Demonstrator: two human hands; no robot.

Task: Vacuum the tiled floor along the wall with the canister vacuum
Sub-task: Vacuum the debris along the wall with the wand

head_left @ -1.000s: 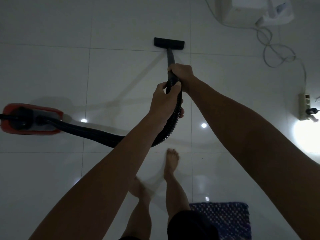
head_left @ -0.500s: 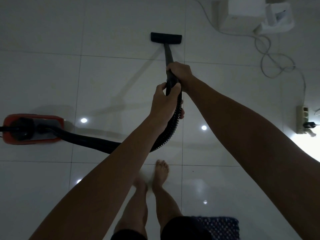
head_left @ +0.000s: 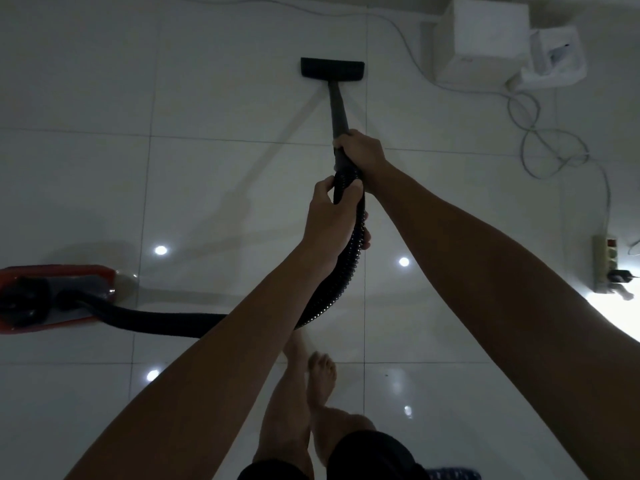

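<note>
While both hands grip the vacuum, the floor head sits flat on the tiled floor ahead of the person, near the far edge of the room where a grey cable runs along what looks like the foot of the wall. The right hand is clamped around the wand at its lower end, and the left hand is closed on the ribbed hose just behind it, the two hands nearly touching. From there the hose loops down and away to the left, where the red canister rests on the floor, well apart from the head.

This reads as a forward stroke in progress, with the head pushed out toward the wall. The next move probably calls for drawing the wand back or sliding the head sideways along the wall line. To the right lie a white box, a tangle of cord and a power strip, so a sweep that way needs care not to snag the cord. The canister will likely need tugging along as the hose tightens. Bare feet stand close behind the hose loop.
</note>
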